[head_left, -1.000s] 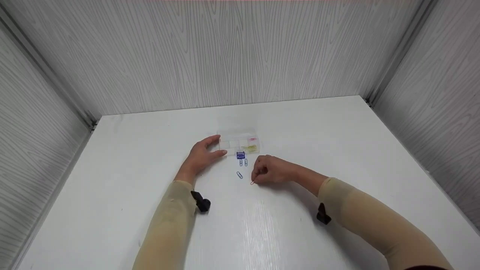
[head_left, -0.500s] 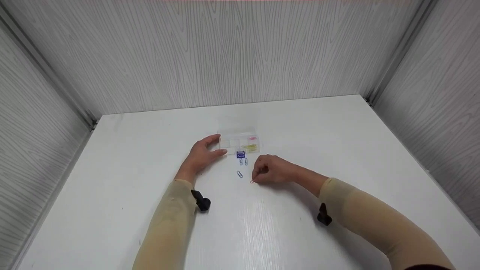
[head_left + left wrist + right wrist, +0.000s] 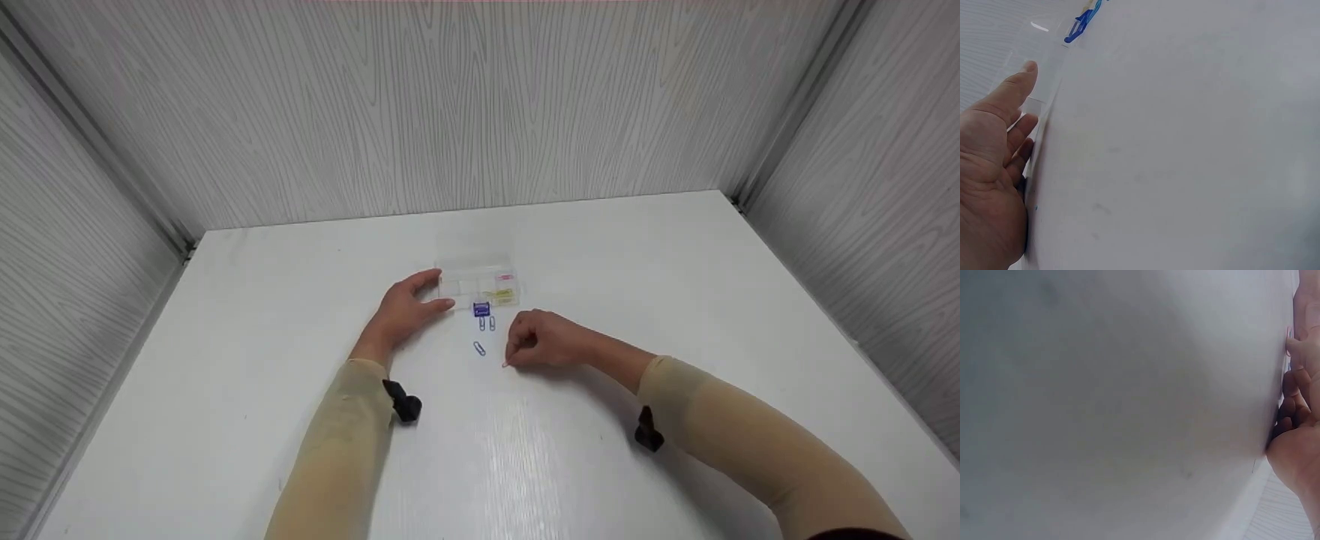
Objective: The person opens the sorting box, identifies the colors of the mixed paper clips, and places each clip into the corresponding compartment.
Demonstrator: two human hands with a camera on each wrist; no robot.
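Note:
A clear plastic compartment box [image 3: 469,287] lies on the table, its transparent lid folded back. My left hand [image 3: 405,309] grips its left end, thumb on the near side and fingers on the far side. In the left wrist view the thumb [image 3: 1013,90] overlaps the clear plastic. My right hand [image 3: 544,341] is low over the table, right of the box's front, pinching a small red paper clip [image 3: 1289,340] between thumb and fingertips. Yellow paper clips [image 3: 504,294] and pink ones [image 3: 505,277] lie in the box's right compartments.
A dark blue rectangular piece [image 3: 481,309] sits at the box's front edge. Two blue paper clips [image 3: 492,323] lie just before it, and another blue paper clip [image 3: 479,349] lies nearer. Grey wood-grain panels [image 3: 465,105] enclose the white table [image 3: 480,450] at back and sides.
The red paper clip has turned slightly at my right fingertips, and less of its loop shows in the head view. Both hands stay almost where they were.

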